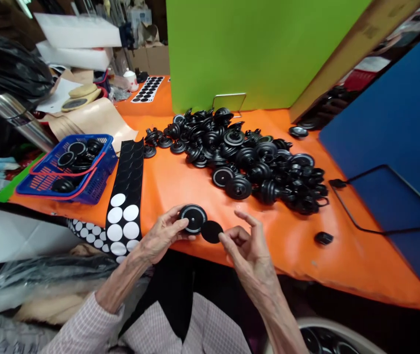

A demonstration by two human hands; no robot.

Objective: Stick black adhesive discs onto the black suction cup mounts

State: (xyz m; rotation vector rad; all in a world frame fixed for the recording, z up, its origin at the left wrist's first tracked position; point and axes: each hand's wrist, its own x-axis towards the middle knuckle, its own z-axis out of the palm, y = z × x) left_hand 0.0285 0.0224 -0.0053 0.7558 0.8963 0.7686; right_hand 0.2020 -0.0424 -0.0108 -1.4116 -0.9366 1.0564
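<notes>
My left hand (167, 230) grips a round black part (197, 213) with a pale ring on its face, the thumb resting across that face. Between the thumb and forefinger of my right hand (249, 246) is a thin black disc (212, 232), pinched at its right edge. The disc lies close against the lower right of the round part; whether they touch I cannot tell. Left of my left hand, a black strip of round stickers (131, 167) hangs over the table's front edge, with white circles where discs are gone.
A heap of black round parts (247, 157) spreads over the orange table (169, 182). A blue basket (101, 177) with more parts stands at left. A green board (247, 54) rises behind, a blue panel (398, 132) at right. A small black piece (323, 238) lies at right.
</notes>
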